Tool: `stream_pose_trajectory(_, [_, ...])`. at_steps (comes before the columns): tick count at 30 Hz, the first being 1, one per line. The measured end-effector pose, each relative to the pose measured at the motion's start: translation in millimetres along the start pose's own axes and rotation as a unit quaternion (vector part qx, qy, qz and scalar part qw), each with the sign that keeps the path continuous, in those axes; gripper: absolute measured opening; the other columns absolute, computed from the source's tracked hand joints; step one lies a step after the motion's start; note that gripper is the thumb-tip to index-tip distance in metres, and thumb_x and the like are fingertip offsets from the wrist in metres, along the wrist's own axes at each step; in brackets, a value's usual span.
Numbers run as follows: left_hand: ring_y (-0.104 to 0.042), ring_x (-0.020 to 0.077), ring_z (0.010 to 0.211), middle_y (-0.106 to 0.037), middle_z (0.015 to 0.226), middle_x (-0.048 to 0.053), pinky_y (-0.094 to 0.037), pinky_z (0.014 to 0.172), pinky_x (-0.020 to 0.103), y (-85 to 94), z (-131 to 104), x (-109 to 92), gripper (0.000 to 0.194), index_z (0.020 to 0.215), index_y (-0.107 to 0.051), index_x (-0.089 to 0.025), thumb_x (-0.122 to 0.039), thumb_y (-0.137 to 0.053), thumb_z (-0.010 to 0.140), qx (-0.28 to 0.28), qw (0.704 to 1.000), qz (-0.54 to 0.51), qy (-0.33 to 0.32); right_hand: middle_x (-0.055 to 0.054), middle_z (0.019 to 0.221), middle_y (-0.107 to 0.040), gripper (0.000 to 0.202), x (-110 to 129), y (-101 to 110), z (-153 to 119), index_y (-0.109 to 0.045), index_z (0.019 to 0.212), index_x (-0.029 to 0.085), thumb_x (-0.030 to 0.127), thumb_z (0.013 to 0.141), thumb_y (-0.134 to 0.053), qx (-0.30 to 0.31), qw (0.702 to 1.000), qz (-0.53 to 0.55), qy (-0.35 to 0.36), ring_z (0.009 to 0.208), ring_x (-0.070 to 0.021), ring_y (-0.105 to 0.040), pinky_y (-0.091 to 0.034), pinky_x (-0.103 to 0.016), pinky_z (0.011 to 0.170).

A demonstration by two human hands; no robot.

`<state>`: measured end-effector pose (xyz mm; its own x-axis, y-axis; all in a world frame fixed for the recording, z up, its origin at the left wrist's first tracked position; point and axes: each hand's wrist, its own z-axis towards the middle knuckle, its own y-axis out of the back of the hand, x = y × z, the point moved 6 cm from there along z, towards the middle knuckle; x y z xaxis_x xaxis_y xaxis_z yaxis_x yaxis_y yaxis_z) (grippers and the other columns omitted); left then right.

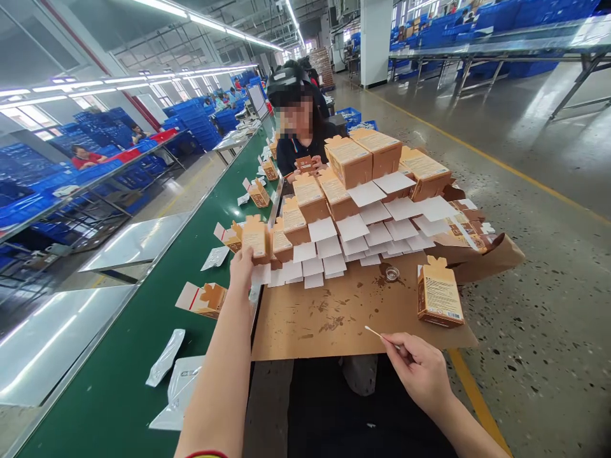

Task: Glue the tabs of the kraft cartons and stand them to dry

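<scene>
My left hand [242, 268] reaches out over the edge of the green table. It grips the near left side of a small orange-brown box [256, 239], which stands at the left end of a stack of similar boxes. A cotton swab [373, 331] is pinched between the thumb and fingers of my right hand [419, 367], its white tip pointing left over the cardboard sheet [305, 324]. Wet smears mark the cardboard around a small clear round dish [392, 273]. A single box [440, 292] stands on the right, with its scalloped flap up.
Stacked boxes [351, 159] with white flaps [353, 227] hanging out fill the cardboard's far side. Open boxes [203, 299] and white plastic packets [165, 357] lie along the green table [114, 375]. A co-worker [305, 140] sits beyond the stack, holding a brown box piece.
</scene>
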<state>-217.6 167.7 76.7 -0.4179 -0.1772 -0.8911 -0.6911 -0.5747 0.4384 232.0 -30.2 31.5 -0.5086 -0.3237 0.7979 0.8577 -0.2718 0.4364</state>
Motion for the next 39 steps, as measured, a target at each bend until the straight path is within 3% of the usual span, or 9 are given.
stream_pose_trajectory(3, [-0.077, 0.0366, 0.133, -0.080, 0.140, 0.018, -0.067, 0.110, 0.049, 35.8, -37.4, 21.4, 0.056, 0.135, -0.074, -0.022, -0.064, -0.075, 0.098, -0.047, 0.995, -0.083, 0.027, 0.002, 0.055, -0.057, 0.028, -5.9, 5.1, -2.2, -0.086, 0.086, 0.034, 0.037, 0.109, -0.070, -0.004, 1.000, -0.002, -0.004, 0.046, -0.0228, -0.061, -0.051, -0.038, 0.049])
stream_pose_trajectory(5, [-0.078, 0.0369, 0.136, -0.081, 0.143, 0.016, -0.067, 0.112, 0.051, 44.6, -79.3, 42.2, 0.058, 0.131, -0.075, -0.025, -0.062, -0.089, 0.089, -0.047, 0.977, -0.203, 0.051, 0.002, 0.056, -0.058, 0.027, -10.1, 2.6, -5.4, -0.086, 0.088, 0.034, 0.037, 0.110, -0.069, 0.008, 1.000, -0.009, -0.007, 0.046, -0.0226, -0.060, -0.051, -0.037, 0.049])
stream_pose_trajectory(9, [-0.077, 0.0419, 0.144, -0.083, 0.147, 0.016, -0.061, 0.123, 0.058, 9.7, -174.3, 83.3, 0.069, 0.130, -0.079, -0.024, -0.055, -0.107, 0.074, 0.074, 0.933, -0.327, 0.133, 0.002, 0.058, -0.063, 0.032, -8.2, -24.1, -12.9, -0.084, 0.086, 0.029, 0.031, 0.112, -0.066, 0.059, 0.998, -0.030, 0.017, 0.049, -0.0193, -0.061, -0.050, -0.032, 0.054])
stream_pose_trajectory(12, [-0.077, 0.0414, 0.143, -0.085, 0.140, 0.016, -0.057, 0.130, 0.061, -14.9, -216.6, 103.9, 0.076, 0.129, -0.078, -0.024, -0.056, -0.113, 0.069, 0.091, 0.935, -0.298, 0.168, 0.002, 0.060, -0.067, 0.031, 0.8, -58.8, -18.9, -0.083, 0.087, 0.025, 0.025, 0.112, -0.065, 0.092, 0.992, -0.050, 0.067, 0.053, -0.0167, -0.063, -0.049, -0.029, 0.062])
stream_pose_trajectory(17, [-0.083, 0.0385, 0.132, -0.085, 0.134, 0.017, -0.061, 0.126, 0.060, -22.1, -223.7, 101.7, 0.085, 0.128, -0.074, -0.024, -0.058, -0.116, 0.063, 0.084, 0.958, -0.234, 0.145, 0.003, 0.065, -0.074, 0.031, 3.8, -112.2, -29.5, -0.078, 0.085, 0.025, 0.017, 0.111, -0.063, 0.147, 0.980, -0.087, 0.103, 0.058, -0.0131, -0.063, -0.044, -0.027, 0.070])
stream_pose_trajectory(21, [-0.084, 0.0362, 0.128, -0.084, 0.134, 0.016, -0.065, 0.119, 0.055, -20.8, -226.4, 89.8, 0.080, 0.130, -0.070, -0.025, -0.055, -0.114, 0.070, 0.096, 0.962, -0.229, 0.117, 0.003, 0.065, -0.073, 0.035, -2.2, -126.4, -30.1, -0.071, 0.078, 0.024, 0.013, 0.109, -0.062, 0.179, 0.970, -0.118, 0.116, 0.059, -0.0132, -0.060, -0.039, -0.029, 0.069])
stream_pose_trajectory(28, [-0.083, 0.0371, 0.128, -0.078, 0.136, 0.014, -0.069, 0.111, 0.054, -29.4, -238.9, 89.5, 0.093, 0.138, -0.061, -0.027, -0.059, -0.111, 0.067, 0.085, 0.979, -0.180, 0.051, 0.003, 0.064, -0.070, 0.035, -17.7, -100.0, -10.2, -0.073, 0.081, 0.024, 0.014, 0.111, -0.057, 0.131, 0.980, -0.126, 0.088, 0.058, -0.0138, -0.060, -0.040, -0.028, 0.067])
stream_pose_trajectory(34, [-0.084, 0.0341, 0.116, -0.078, 0.125, 0.013, -0.070, 0.100, 0.048, -31.0, -257.3, 73.9, 0.076, 0.130, -0.061, -0.026, -0.053, -0.104, 0.074, 0.069, 0.995, -0.069, -0.035, 0.005, 0.056, -0.058, 0.041, -18.1, -58.8, -16.7, -0.076, 0.082, 0.024, 0.027, 0.118, -0.056, 0.074, 0.991, -0.097, 0.058, 0.051, -0.0130, -0.056, -0.044, -0.025, 0.061])
stream_pose_trajectory(39, [-0.084, 0.0360, 0.105, -0.078, 0.113, 0.011, -0.071, 0.087, 0.046, -30.9, -264.1, 74.9, 0.065, 0.121, -0.064, -0.026, -0.059, -0.099, 0.077, 0.047, 0.998, -0.001, -0.049, 0.005, 0.054, -0.053, 0.044, -15.6, -46.2, -28.4, -0.075, 0.078, 0.023, 0.031, 0.118, -0.059, 0.063, 0.995, -0.069, 0.029, 0.048, -0.0136, -0.051, -0.042, -0.027, 0.056])
